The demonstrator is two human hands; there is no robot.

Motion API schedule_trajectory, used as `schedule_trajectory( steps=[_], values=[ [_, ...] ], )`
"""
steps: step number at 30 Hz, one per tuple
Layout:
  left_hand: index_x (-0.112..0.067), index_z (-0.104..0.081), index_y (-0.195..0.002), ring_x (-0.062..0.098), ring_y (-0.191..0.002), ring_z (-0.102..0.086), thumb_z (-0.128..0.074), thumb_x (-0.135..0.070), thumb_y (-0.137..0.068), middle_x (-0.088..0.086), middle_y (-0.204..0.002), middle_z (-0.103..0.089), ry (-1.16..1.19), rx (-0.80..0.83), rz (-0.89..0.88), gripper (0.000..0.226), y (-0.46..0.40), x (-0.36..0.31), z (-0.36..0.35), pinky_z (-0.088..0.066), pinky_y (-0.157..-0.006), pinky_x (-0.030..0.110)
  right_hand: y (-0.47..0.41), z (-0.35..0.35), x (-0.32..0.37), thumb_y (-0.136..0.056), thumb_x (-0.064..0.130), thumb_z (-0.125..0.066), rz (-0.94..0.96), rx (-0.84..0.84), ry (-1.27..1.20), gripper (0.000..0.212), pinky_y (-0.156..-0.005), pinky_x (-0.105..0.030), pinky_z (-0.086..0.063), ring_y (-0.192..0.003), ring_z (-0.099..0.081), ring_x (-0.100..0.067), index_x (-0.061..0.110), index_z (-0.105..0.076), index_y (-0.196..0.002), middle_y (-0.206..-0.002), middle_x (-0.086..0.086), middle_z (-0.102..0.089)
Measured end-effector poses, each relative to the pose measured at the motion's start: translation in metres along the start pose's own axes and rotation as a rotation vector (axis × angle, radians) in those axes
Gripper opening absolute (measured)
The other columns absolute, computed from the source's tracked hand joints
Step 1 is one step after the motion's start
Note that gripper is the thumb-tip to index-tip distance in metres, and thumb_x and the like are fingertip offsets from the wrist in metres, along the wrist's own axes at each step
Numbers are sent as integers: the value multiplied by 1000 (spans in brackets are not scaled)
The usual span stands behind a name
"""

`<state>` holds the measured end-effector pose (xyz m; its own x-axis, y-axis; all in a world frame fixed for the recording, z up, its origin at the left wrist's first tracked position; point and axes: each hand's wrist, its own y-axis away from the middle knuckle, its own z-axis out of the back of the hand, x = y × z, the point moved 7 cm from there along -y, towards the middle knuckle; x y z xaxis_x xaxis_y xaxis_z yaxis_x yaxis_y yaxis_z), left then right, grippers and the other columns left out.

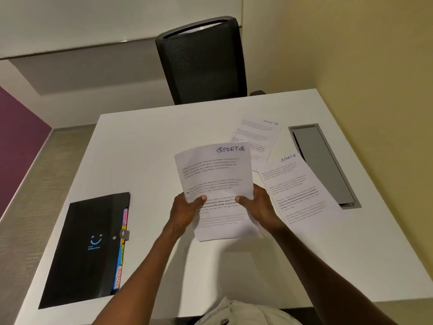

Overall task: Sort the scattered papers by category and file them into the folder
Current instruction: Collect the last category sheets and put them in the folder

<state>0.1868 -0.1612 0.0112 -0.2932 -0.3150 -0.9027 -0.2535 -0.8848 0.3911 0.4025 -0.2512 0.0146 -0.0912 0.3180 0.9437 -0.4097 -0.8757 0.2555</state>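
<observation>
While both hands held it above the white table (150,141), the held sheet (214,177), marked "SPORTS" in its top corner, was the middle of the head view, and it serves as the landmark. The left hand (186,211) pinched its left edge, thumb on the printed face; the right hand (257,207) gripped its right edge the same way. More paper seemed to lie behind the front sheet, though how many leaves I could not tell.

Right of the held sheet and just beside it lay a second "SPORTS" page (302,188) flat on the table; beyond the held sheet's top right corner lay a third page (256,134), over further paper. Well to the left and nearer the person sat the black folder (86,249), closed, its coloured tabs (121,249) showing along the edge that faced the sheet. A black chair (201,59) stood beyond the table.

By my judgement the paper would be light, limp and easily creased; it should be held at opposite edges and fed in straight.
</observation>
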Motion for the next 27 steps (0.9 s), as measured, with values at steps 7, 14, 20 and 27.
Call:
schedule_trajectory(
  steps=[7, 14, 20, 27],
  values=[
    [-11, -66, -126, 28, -107, -64, -72, -26, -90, 8, -119, -68, 157, 302, 70, 39, -6, -22, -19, -45, -96, 43, -7, 19, -14, -81, 7, -75, -135, 222, -182, 50, -96, -33, -51, -105, -67, -11, 17, -60, -128, -116, 6, -70],
    [-10, -67, -118, 30, -91, -71, -66, -23, -93, 8, -103, -75, 198, 191, 99, 28, 4, -24, -51, -59, -73, 37, -17, 61, -36, -92, 39, -62, -188, 85, 134, 22, -60, -20, -41, -63, -58, -6, 20, -62, -82, -76, 6, -62],
    [-8, -66, -113, 15, -78, -74, -59, -12, -98, 0, -91, -77, 206, -35, 60, 17, 4, -19, -37, -58, -61, 25, -8, 106, -122, -96, 56, -40, -303, 172, 947, 73, -113, -46, -28, -144, -22, -33, 3, -32, -146, -159, -19, -17],
    [-3, -62, -122, 26, -90, -69, -58, -10, -99, 8, -104, -72, 226, -175, 109, 24, 7, 0, -24, -54, -89, 41, 6, 74, -116, -81, 34, -64, -34, -6, 1065, 32, -70, -37, -50, -90, -59, -32, 5, -62, -96, -100, -16, -58]
  ],
)
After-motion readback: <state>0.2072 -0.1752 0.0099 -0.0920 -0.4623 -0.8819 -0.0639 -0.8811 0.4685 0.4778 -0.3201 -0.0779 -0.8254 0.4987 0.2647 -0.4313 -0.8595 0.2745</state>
